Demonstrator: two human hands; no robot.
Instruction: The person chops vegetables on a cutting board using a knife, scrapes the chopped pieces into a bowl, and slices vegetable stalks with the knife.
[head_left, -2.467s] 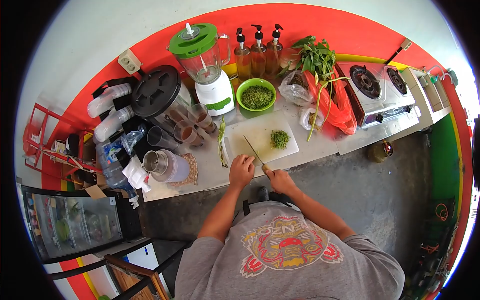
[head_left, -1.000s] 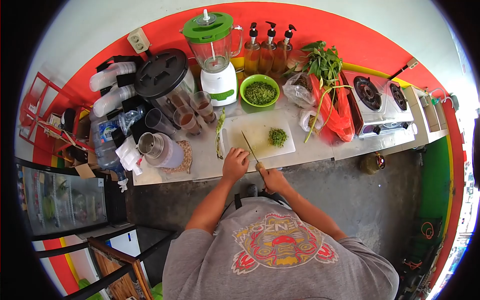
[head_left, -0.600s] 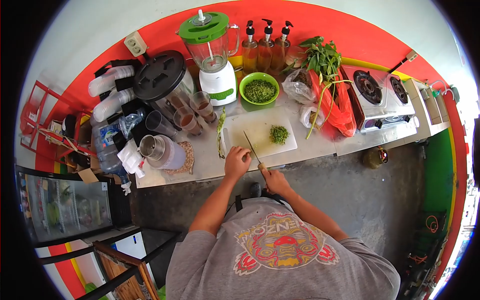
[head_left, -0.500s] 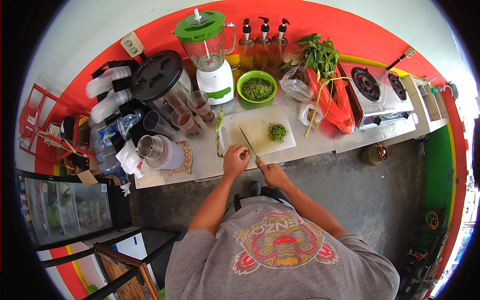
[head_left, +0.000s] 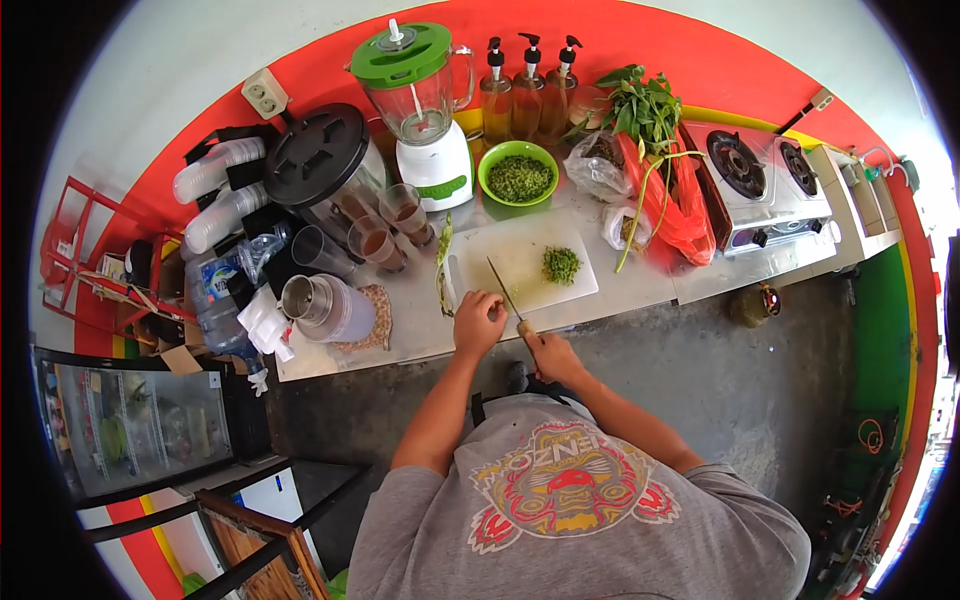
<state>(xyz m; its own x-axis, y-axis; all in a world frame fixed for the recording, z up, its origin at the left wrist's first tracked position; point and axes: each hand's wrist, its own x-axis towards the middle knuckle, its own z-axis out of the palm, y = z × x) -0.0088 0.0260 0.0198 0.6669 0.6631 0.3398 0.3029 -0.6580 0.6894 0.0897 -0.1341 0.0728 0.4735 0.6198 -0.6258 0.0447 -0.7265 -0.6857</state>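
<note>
My right hand (head_left: 556, 358) grips the wooden handle of a knife (head_left: 506, 290), whose blade points up and left over the near edge of a white cutting board (head_left: 490, 240). Beside the blade, at the board's near left corner, my left hand (head_left: 479, 322) has its fingers curled together; whatever they may hold is hidden. A small heap of chopped greens (head_left: 561, 265) lies on the right half of the board. Along the board's left edge rest some long green stalks (head_left: 443, 265). Behind the board stands a green bowl (head_left: 518, 200) of chopped greens.
A blender (head_left: 432, 170), pump bottles (head_left: 528, 95), plastic cups (head_left: 378, 246) and a metal-mouthed jug (head_left: 335, 308) stand on the counter. To the right are a red plastic bag (head_left: 683, 220) with leafy greens (head_left: 640, 105), and a gas stove (head_left: 765, 185).
The whole view has shifted slightly. Both hands and the knife keep nearly the same pose, and the heap of greens looks unchanged.
</note>
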